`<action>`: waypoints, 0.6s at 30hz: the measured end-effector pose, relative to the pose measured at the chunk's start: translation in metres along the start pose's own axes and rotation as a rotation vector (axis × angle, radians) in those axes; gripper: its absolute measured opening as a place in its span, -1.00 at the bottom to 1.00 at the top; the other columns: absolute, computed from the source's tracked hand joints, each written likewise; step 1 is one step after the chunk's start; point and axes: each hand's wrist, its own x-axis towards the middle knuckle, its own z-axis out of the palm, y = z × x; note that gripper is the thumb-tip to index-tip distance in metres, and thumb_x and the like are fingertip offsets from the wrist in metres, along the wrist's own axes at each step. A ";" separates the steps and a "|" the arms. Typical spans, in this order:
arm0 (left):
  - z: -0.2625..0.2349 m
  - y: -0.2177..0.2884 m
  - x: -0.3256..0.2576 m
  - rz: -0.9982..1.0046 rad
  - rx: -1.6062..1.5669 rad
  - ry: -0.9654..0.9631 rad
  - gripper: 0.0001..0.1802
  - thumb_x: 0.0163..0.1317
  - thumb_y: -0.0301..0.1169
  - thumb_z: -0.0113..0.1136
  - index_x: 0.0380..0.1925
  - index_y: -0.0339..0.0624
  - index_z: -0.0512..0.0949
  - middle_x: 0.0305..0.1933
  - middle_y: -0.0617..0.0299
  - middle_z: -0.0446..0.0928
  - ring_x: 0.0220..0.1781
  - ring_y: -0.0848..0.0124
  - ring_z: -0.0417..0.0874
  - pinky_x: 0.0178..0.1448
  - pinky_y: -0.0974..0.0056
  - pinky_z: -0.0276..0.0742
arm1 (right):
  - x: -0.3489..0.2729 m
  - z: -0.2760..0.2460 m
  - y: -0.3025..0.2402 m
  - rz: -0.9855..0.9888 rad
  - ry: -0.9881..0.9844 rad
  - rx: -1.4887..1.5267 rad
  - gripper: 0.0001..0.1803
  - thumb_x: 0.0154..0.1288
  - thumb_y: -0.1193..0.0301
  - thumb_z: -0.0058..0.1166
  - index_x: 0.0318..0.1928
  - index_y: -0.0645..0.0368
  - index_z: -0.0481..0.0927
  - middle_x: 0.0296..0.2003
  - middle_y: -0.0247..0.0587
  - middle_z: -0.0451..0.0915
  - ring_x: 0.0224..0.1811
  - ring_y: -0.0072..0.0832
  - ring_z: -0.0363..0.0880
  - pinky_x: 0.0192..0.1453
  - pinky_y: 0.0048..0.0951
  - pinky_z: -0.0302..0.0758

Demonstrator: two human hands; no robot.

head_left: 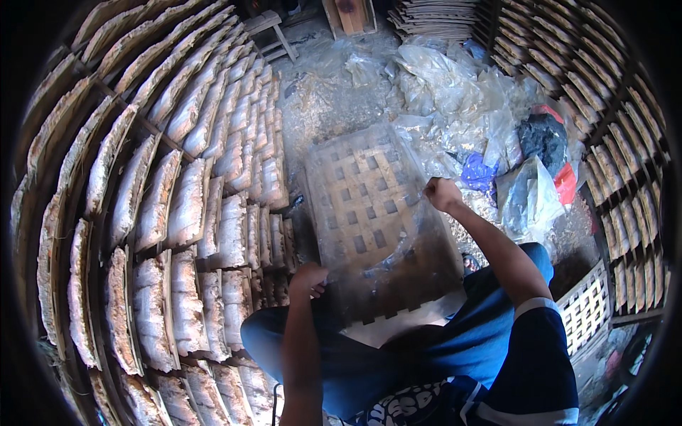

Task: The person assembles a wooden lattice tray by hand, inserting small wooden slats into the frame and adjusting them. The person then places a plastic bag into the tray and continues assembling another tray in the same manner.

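Observation:
In front of my knees lies a woven bamboo lattice panel (369, 183), seen through a cloudy, clear plastic sheet (425, 238) spread over it. My right hand (442, 193) is closed at the sheet's right edge, with the fingers curled on the plastic. At the lower left edge, my left hand (309, 280) is closed too, fingers bent around the plastic's border; shadow hides part of its grip. The panel's near end, with slat tips showing, rests close to my lap.
Racks of rough, pale-crusted slabs (188, 202) fill the left side. More stacked slabs (632, 149) stand at the right. Crumpled plastic sheeting (455, 89) covers the floor ahead, beside a blue bag (479, 170). Another lattice panel (586, 305) leans at the lower right; a wooden stool (264, 25) stands at the back.

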 end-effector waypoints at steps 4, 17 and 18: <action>-0.007 0.003 0.005 -0.008 0.101 -0.039 -0.61 0.33 -0.24 0.12 -0.09 -0.41 0.59 -0.15 -0.05 0.67 -0.25 0.15 0.78 -0.31 0.07 0.77 | 0.006 0.003 -0.003 0.013 -0.042 -0.028 -0.76 0.27 0.21 0.22 -0.12 -0.04 0.77 -0.15 -0.05 0.76 -0.04 -0.09 0.74 0.11 -0.11 0.65; -0.023 0.015 0.014 0.123 0.288 0.332 -0.54 0.29 -0.11 0.17 -0.01 -0.25 0.63 -0.12 -0.09 0.72 -0.13 0.07 0.78 -0.13 0.04 0.69 | 0.015 -0.037 -0.009 0.020 -0.037 -0.172 -0.41 0.26 0.12 0.30 0.21 0.14 0.55 0.13 0.11 0.63 0.17 0.03 0.63 0.23 -0.04 0.59; -0.024 0.016 0.020 0.234 0.307 0.561 -0.53 0.27 -0.10 0.21 0.02 -0.23 0.62 -0.11 -0.13 0.71 -0.09 -0.01 0.76 -0.04 0.02 0.67 | 0.020 -0.052 -0.004 -0.010 0.182 -0.108 -0.43 0.28 0.11 0.30 0.21 0.11 0.56 0.05 0.10 0.68 0.12 0.03 0.66 0.17 -0.04 0.62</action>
